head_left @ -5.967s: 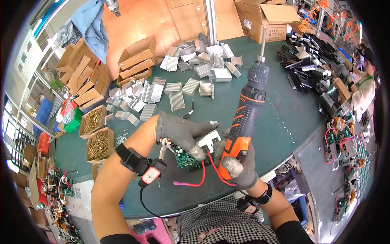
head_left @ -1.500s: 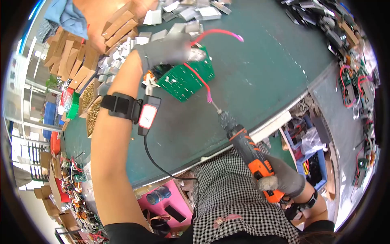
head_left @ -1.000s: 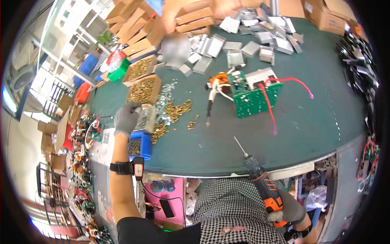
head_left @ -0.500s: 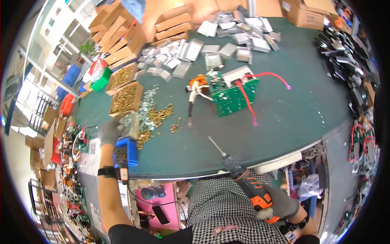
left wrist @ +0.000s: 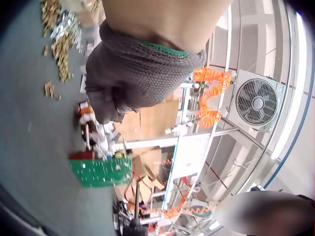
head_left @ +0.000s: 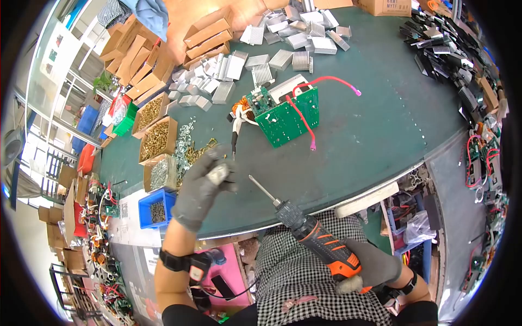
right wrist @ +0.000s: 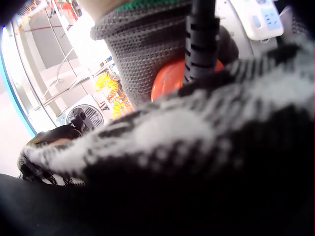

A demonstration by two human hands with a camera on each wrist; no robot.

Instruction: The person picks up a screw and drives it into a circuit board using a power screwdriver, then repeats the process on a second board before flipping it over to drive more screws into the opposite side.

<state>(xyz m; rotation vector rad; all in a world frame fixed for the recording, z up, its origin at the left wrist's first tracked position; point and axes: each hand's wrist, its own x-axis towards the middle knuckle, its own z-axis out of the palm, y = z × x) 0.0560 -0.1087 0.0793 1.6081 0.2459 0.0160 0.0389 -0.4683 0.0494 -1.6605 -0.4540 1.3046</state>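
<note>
One electric screwdriver (head_left: pixel 321 247) gripped in right hand (head_left: pixel 375 266); left hand (head_left: pixel 204 187) fingers curled, contents unclear; two circuit boards (head_left: pixel 283 111).

Green-topped bench (head_left: pixel 380 125), cardboard boxes (head_left: pixel 163 49) stacked at far left, daylight through windows (head_left: pixel 49 81) on left wall, fan (left wrist: pixel 257 102) on a metal frame.

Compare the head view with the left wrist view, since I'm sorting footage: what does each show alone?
Only the head view shows the right hand gripping the screwdriver, plus screw boxes and heatsinks. Only the left wrist view shows a fan and an orange coiled hose. Both show the gloved left hand, the green board and the table.
</note>
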